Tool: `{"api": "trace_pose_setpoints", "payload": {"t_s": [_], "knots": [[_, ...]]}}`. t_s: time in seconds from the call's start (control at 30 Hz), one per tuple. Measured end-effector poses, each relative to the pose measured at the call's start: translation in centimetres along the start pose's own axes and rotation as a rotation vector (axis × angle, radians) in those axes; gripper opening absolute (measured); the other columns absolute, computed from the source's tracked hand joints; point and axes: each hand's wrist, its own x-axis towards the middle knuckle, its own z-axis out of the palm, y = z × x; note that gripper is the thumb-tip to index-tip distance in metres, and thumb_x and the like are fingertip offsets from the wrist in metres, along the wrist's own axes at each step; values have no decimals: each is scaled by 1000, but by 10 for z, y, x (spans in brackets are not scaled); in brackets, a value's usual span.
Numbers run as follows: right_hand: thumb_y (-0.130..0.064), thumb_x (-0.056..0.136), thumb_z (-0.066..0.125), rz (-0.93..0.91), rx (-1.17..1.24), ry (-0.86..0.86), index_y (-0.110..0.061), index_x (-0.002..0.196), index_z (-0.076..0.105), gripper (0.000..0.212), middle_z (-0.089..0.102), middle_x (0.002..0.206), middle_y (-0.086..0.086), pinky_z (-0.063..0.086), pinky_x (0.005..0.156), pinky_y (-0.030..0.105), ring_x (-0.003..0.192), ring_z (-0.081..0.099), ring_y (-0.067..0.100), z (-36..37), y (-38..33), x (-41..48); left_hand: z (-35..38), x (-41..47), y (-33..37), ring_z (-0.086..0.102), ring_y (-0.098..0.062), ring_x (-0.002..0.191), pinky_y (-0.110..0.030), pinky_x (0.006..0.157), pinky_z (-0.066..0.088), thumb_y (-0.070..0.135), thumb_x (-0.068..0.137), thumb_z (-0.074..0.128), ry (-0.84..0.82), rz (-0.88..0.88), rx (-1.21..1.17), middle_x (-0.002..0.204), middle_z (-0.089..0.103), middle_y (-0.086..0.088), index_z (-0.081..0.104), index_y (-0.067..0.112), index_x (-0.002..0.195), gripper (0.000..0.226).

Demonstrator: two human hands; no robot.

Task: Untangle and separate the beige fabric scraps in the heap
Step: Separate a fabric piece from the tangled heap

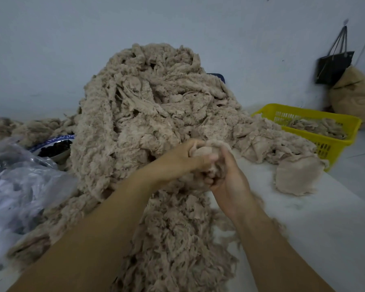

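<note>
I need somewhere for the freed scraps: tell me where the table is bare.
Bare table lies right of the right hand and its forearm, below the loose scrap. The centre is buried by the heap; plastic bags crowd the left; the yellow basket closes the far right.

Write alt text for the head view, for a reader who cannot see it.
Two bare hands, the left hand and right hand, grip one beige scrap together in front of a tall heap of tangled beige fabric on a white surface. A yellow basket holding more scraps sits at right, with one loose piece before it.
</note>
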Motion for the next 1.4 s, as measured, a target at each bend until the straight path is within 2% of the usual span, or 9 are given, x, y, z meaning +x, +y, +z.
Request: {"api": "trace_pose_setpoints", "payload": {"t_s": [0.17, 0.27, 0.4, 0.5, 0.63, 0.83, 1.03, 1.27, 1.4], "knots": [[-51, 103, 38, 5, -461, 197, -19, 109, 73, 48, 72, 99, 5, 56, 81, 40, 88, 68, 21, 3, 25, 1, -15, 15, -9, 52, -17, 65, -26, 54, 36, 20, 100, 54, 263, -111, 509, 67, 56, 3, 46, 26, 69, 32], [-35, 103, 37, -9, -849, 185, -11, 105, 67, 38, 66, 96, 5, 48, 73, 31, 87, 61, 21, 1, 36, -2, -15, 34, -8, 56, -18, 72, -23, 51, 43, 26, 97, 63, 425, -240, -42, 80, 60, -4, 56, 17, 82, 19], [-29, 100, 46, -100, -1098, 73, -14, 69, 44, 35, 45, 66, 0, 32, 52, 25, 56, 41, 10, 1, 39, -6, 0, 67, 8, 61, -19, 114, -27, 90, 55, 27, 96, 65, 116, -60, -767, 130, 59, -8, 49, 9, 137, 48], [-28, 101, 47, -114, -1053, 132, -16, 67, 42, 37, 43, 64, -2, 30, 49, 22, 55, 39, 10, -7, 32, -4, 11, 69, -11, 55, -14, 113, -20, 85, 48, 31, 98, 61, 162, -139, -3, 134, 52, 1, 46, 16, 144, 51], [-31, 101, 44, -70, -920, 248, -15, 74, 54, 33, 60, 77, 4, 37, 55, 25, 64, 51, 14, -9, 30, 0, 25, 55, -56, 46, -19, 80, -34, 72, 44, 18, 99, 55, 121, -163, 653, 85, 52, -7, 53, 10, 84, 16], [-39, 97, 55, -251, -716, 172, -22, 106, 55, 19, 60, 103, -1, 44, 58, 14, 82, 60, 6, -5, 28, 1, 15, 18, -44, 60, -9, 58, -21, 53, 44, 34, 97, 64, 507, -96, -171, 63, 66, 6, 66, 21, 74, 26], [-47, 100, 47, -268, -846, 66, -31, 74, 56, 32, 61, 71, -11, 40, 53, 10, 63, 56, -6, 5, 35, -5, 7, -30, -45, 65, -15, 68, -33, 62, 52, 27, 92, 70, 586, -72, -442, 70, 66, -1, 61, 28, 61, 32], [-43, 101, 50, -117, -455, 103, -26, 90, 74, 31, 76, 94, -1, 56, 80, 43, 92, 71, 20, 9, 26, -12, 1, -61, -57, 58, -13, 55, -24, 51, 49, 32, 73, 76, 411, -133, -923, 69, 57, -6, 54, 11, 92, 36], [-35, 103, 47, -31, -190, 81, -19, 105, 67, 26, 71, 73, -2, 42, 45, 22, 51, 57, 12, 3, 16, -9, -8, -70, -66, 58, -13, 48, -20, 40, 48, 28, 75, 75, 292, -179, -903, 76, 67, -8, 67, 7, 104, 37]]}}
